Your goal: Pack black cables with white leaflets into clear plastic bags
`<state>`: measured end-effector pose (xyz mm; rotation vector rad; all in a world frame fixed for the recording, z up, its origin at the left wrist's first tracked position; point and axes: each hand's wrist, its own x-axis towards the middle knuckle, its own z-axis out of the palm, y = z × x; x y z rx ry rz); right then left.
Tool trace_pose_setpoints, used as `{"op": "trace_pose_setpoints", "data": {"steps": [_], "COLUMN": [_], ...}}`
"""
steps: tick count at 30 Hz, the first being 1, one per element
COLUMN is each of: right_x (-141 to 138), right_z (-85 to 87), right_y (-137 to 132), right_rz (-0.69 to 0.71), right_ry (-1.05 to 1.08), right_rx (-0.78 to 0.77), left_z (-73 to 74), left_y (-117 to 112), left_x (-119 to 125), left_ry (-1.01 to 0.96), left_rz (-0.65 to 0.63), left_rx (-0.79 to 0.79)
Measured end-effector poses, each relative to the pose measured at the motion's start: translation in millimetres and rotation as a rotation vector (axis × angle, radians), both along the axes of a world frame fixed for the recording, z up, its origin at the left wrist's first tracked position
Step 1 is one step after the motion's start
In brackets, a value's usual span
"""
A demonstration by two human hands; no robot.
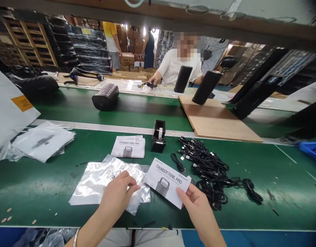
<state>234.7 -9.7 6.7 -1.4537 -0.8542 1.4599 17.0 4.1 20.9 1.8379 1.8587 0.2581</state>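
My right hand (195,200) grips a white printed leaflet (164,185) by its right corner, thumb on top; it reads "Thunder Trail Pro" and pictures a speaker. Over a small pile of clear plastic bags (88,183), my left hand (119,188) is closed, thumb and forefinger pinching the topmost bag near its right side. The leaflet's left edge meets the bags' right edge. More leaflets (127,147) lie stacked just behind the bags. Right of the leaflet spreads a heap of coiled black USB cables (206,164), with one cable bundle (178,162) lying apart.
A black tape dispenser (158,137) stands behind the leaflet. Flat bagged items (44,140) lie at left. Across the green bench are a dark speaker (105,97), a wooden board (219,120) and upright black speakers (206,87). A co-worker (181,65) handles something opposite.
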Motion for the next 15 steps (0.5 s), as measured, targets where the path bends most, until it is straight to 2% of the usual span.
{"op": "trace_pose_setpoints", "data": {"steps": [9,15], "right_x": [-18.6,-23.2], "right_z": [-4.0,-0.6], "right_y": [-15.9,-26.2], "right_rz": [-0.136,-0.048], "right_ry": [0.046,-0.069], "right_rx": [0.024,-0.039], "left_z": [-5.1,-10.6], "left_y": [-7.8,-12.7], "left_x": [-4.0,-5.2], "left_ry": [-0.074,-0.133], "left_rz": [-0.030,0.001], "left_rx": [0.146,0.243]}}
